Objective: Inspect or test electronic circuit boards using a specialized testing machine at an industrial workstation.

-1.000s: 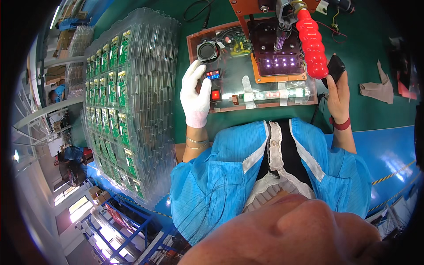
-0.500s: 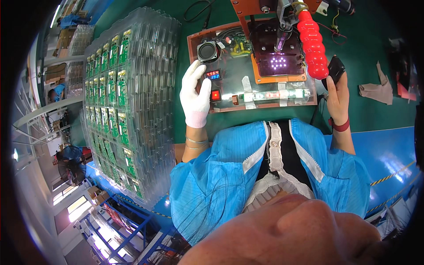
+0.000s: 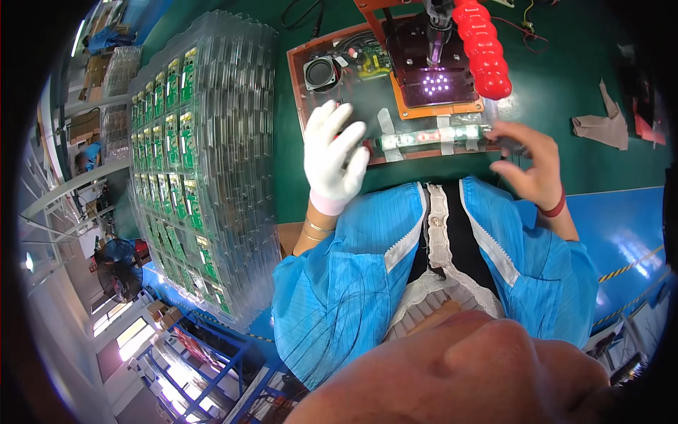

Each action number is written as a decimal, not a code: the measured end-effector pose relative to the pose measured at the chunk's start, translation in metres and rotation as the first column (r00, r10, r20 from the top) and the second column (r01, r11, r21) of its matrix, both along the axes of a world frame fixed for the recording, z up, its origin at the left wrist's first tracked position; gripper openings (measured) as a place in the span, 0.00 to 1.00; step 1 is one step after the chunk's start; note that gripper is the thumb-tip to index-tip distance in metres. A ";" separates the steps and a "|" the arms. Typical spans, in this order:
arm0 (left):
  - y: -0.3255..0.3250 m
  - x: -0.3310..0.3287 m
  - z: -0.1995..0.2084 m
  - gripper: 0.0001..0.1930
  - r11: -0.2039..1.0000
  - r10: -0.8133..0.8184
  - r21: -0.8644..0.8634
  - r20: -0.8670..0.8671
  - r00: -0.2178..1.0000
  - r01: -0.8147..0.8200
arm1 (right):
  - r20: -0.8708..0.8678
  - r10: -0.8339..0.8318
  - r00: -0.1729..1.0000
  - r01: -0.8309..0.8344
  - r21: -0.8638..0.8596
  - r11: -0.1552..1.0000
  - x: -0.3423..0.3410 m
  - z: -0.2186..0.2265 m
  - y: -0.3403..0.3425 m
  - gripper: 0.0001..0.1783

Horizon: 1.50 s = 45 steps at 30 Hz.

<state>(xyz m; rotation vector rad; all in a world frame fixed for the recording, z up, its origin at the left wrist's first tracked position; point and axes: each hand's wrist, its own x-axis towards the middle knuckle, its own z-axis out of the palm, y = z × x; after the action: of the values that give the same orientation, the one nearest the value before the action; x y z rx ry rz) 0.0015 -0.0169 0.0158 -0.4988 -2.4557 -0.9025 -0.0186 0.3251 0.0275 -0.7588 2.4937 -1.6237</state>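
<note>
My left hand wears a white glove and hovers over the left front corner of a test fixture, fingers spread, nothing in it. The glove hides the fixture's digital readout and switch. My right hand is bare, with a red band at the wrist. Its fingers curve apart from the thumb by the fixture's right front corner, above a small dark object partly hidden by the fingers. A taped strip with green and red parts lies along the fixture's front. Behind it, a dark plate shows several lit white-violet dots.
Tall stacked clear trays with green circuit boards stand at the left. A speaker sits on the fixture. A red ribbed handle hangs above its right side. A grey-brown cloth lies on the green mat at right.
My right hand no longer shows the black flat device it held; it has come down and toward the fixture's front corner. My left hand has moved slightly right and nearer, covering the readout.
</note>
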 end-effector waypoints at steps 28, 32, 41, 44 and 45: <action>0.027 -0.010 -0.009 0.13 0.968 -0.228 -0.102 0.022 0.973 0.229 | -0.458 0.098 0.883 0.029 0.263 0.964 0.005 -0.006 -0.038 0.27; 0.021 -0.006 -0.007 0.13 0.970 -0.226 -0.085 0.034 0.974 0.228 | -0.491 0.071 0.868 0.058 0.242 0.968 0.003 -0.008 -0.033 0.28; 0.011 0.000 -0.015 0.12 0.978 -0.192 -0.091 -0.025 0.981 0.189 | -0.479 0.162 0.863 0.095 0.469 0.878 0.009 0.007 -0.031 0.30; 0.011 -0.001 -0.016 0.12 0.977 -0.198 -0.092 -0.028 0.980 0.195 | -0.475 0.236 0.848 0.098 0.578 0.810 0.009 0.017 -0.035 0.31; 0.012 -0.002 -0.016 0.12 0.976 -0.199 -0.091 -0.023 0.980 0.196 | -0.464 0.239 0.853 0.098 0.592 0.800 0.009 0.019 -0.038 0.32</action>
<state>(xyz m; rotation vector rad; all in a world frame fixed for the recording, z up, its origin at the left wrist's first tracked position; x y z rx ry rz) -0.0001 -0.0052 0.0001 -0.7947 -2.4568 -0.8573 -0.0094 0.2875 0.0467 -1.2877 3.0106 -0.5279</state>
